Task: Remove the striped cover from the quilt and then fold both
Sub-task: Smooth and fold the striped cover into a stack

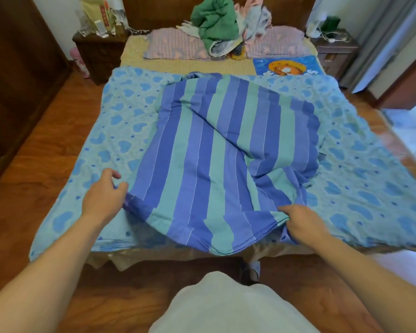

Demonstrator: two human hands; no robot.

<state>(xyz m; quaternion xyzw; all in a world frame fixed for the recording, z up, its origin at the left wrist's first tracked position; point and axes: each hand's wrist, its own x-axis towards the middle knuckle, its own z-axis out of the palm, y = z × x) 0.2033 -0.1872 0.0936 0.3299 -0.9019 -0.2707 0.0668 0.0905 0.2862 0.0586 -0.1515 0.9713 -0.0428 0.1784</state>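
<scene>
A: What is lying in front of the hands, starting with the biggest thing?

B: One bed (135,57) is taking up most of the view, stretching away from both hands. One light blue quilt (120,131) with darker blue hearts is spreading across it, reaching out beyond the left hand on one side and beyond the right hand on the other.

A: And the striped cover?

B: One striped cover (216,152), in blue and teal bands, is lying rumpled on top of the quilt, between the two hands and running away from them. Its near edge is hanging just over the foot of the bed.

A: What is sitting past that?

B: Two pink pillows (175,45) are lying side by side at the far end, well apart from the hands, with one heap of clothes (216,22), green on top, resting over them. One blue cartoon cloth (286,66) is lying just nearer than the pillow on the right-hand side. Two dark nightstands (98,54) are standing, one at each far corner.

A: How are the hands doing?

B: The left hand (103,195) is pinching the near left corner of the striped cover between thumb and curled fingers. The right hand (300,222) is gripping the near right corner, fingers curling round bunched fabric. Both forearms are reaching forward, bare.
</scene>
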